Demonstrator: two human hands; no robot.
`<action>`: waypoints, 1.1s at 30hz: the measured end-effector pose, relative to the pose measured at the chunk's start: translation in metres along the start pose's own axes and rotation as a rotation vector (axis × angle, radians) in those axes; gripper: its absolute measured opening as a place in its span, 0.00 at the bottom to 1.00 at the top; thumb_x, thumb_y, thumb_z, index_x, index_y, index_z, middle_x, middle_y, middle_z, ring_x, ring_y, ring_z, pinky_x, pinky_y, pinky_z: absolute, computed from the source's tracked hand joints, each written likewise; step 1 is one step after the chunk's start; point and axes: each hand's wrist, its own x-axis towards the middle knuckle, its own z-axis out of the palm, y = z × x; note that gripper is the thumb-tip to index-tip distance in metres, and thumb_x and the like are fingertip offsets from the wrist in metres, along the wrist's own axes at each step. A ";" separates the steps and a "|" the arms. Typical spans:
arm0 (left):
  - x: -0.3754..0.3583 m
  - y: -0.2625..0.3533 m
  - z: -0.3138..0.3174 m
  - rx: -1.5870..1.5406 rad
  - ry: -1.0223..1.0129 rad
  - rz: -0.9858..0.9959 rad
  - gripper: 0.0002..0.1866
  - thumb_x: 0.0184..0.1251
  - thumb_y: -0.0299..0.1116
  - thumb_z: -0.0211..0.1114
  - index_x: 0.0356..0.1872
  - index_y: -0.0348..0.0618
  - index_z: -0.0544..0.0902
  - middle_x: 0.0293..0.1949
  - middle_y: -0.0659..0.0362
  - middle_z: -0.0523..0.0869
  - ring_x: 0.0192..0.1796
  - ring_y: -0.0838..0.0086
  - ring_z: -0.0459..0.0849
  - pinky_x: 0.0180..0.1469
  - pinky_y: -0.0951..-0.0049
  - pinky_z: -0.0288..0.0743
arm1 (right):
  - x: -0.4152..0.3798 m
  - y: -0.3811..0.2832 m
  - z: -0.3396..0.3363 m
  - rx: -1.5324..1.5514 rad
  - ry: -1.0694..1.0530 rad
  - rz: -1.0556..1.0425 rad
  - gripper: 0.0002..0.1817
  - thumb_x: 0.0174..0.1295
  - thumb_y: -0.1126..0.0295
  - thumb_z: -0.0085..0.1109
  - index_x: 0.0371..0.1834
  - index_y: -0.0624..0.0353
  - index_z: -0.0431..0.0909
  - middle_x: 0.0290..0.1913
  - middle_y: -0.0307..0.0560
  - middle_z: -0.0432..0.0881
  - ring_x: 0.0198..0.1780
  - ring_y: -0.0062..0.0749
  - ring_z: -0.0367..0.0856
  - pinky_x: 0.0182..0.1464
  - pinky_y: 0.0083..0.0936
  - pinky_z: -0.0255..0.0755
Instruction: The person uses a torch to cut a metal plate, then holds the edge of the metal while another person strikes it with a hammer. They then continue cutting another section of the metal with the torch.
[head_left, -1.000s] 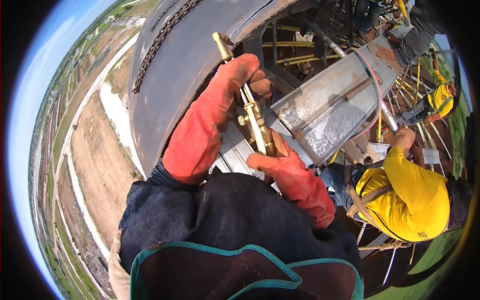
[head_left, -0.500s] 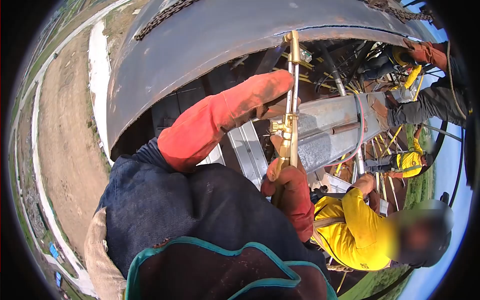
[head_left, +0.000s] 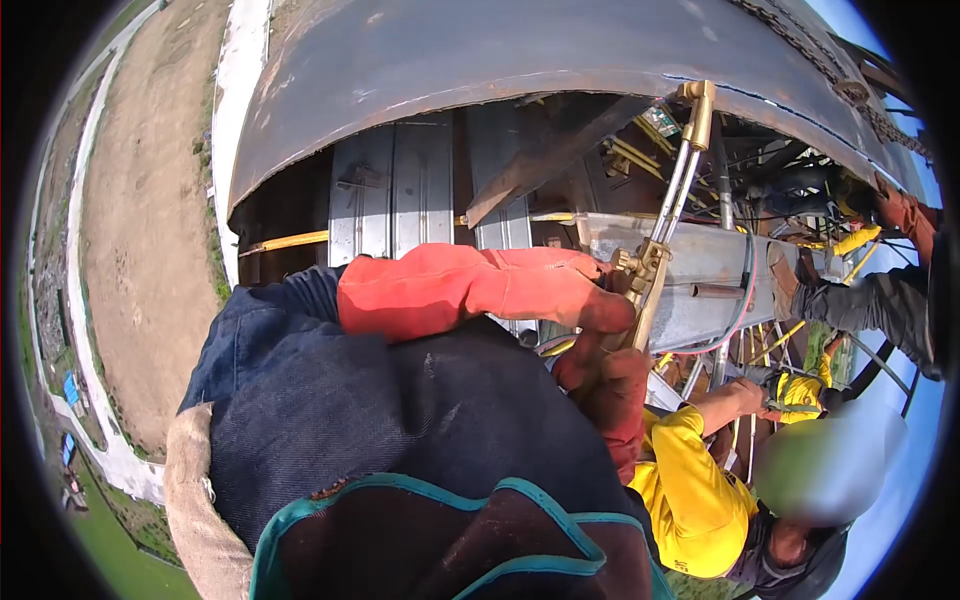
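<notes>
A brass cutting torch [head_left: 668, 225] slants upward, its head close to the cut edge of a large curved steel plate [head_left: 480, 55]. My right hand [head_left: 615, 395], in a red work glove, is wrapped round the torch's handle. My left hand [head_left: 590, 300], in a matching long red gauntlet, is closed at the torch body, its fingers against the brass valve knobs [head_left: 632, 268]. The left fingertips are partly hidden behind the glove. No flame shows at the tip. A thin cut line runs along the plate beside the torch head.
A co-worker in a yellow shirt [head_left: 700, 490] is close on my right; others are farther off. A metal beam [head_left: 700, 270] with a hose across it lies beyond the torch. Grey metal planks [head_left: 395, 190] sit under the plate. A chain [head_left: 850, 90] hangs upper right. Ground lies far below.
My left hand has slid down from the torch tubes to the valve knobs. The torch now leans to the right, and the whole view has shifted.
</notes>
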 end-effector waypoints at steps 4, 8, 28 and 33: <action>0.036 -0.024 0.014 -0.152 0.160 0.098 0.24 0.85 0.57 0.74 0.60 0.46 0.96 0.51 0.66 0.94 0.55 0.78 0.85 0.60 0.67 0.79 | -0.008 0.000 -0.018 -0.026 0.045 0.069 0.45 0.55 0.58 0.67 0.80 0.62 0.76 0.34 0.44 0.79 0.25 0.31 0.80 0.28 0.33 0.81; 0.049 -0.026 0.009 0.049 0.169 -0.012 0.23 0.84 0.55 0.75 0.61 0.47 0.96 0.50 0.66 0.94 0.55 0.78 0.86 0.62 0.67 0.81 | -0.004 0.002 -0.029 -0.003 -0.141 -0.008 0.40 0.64 0.47 0.80 0.74 0.55 0.77 0.31 0.41 0.82 0.22 0.31 0.81 0.24 0.32 0.81; 0.049 -0.009 0.015 -0.109 0.258 0.260 0.17 0.90 0.46 0.69 0.60 0.44 0.93 0.52 0.60 0.95 0.55 0.70 0.92 0.60 0.63 0.85 | -0.001 -0.019 -0.008 -0.062 -0.053 -0.018 0.34 0.63 0.57 0.64 0.72 0.61 0.76 0.31 0.47 0.80 0.19 0.31 0.78 0.23 0.29 0.81; 0.042 -0.002 0.020 -0.174 0.279 0.291 0.18 0.90 0.47 0.69 0.59 0.43 0.92 0.52 0.59 0.95 0.53 0.70 0.92 0.57 0.63 0.85 | -0.001 -0.024 -0.002 -0.089 -0.072 -0.024 0.33 0.65 0.58 0.64 0.72 0.62 0.76 0.31 0.47 0.80 0.19 0.31 0.79 0.24 0.30 0.81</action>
